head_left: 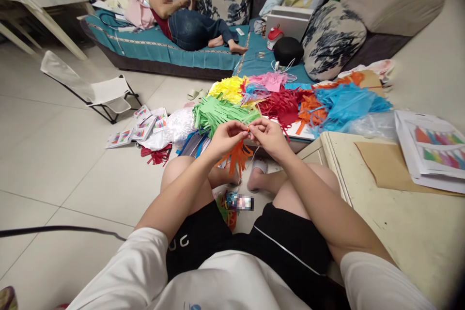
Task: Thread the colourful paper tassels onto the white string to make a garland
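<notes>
My left hand (229, 136) and my right hand (268, 138) meet in front of my knees, thumbs and fingers pinched together. Between the fingertips is the narrow top of an orange paper tassel (237, 156), whose cut strips hang down below my left hand. A thin pale string trails beneath my hands; its upper end is hidden by the fingers. Just beyond lies a heap of green fringed tissue paper (218, 112), with yellow fringe (228, 89) and dark red fringe (279, 106) behind it.
Blue fringe (354, 101) lies on the right. A cabinet top (410, 232) with a printed packet (436, 150) is beside my right arm. More packets (143, 128) lie on the floor near a folding chair (109, 92). A person (192, 29) reclines on the sofa.
</notes>
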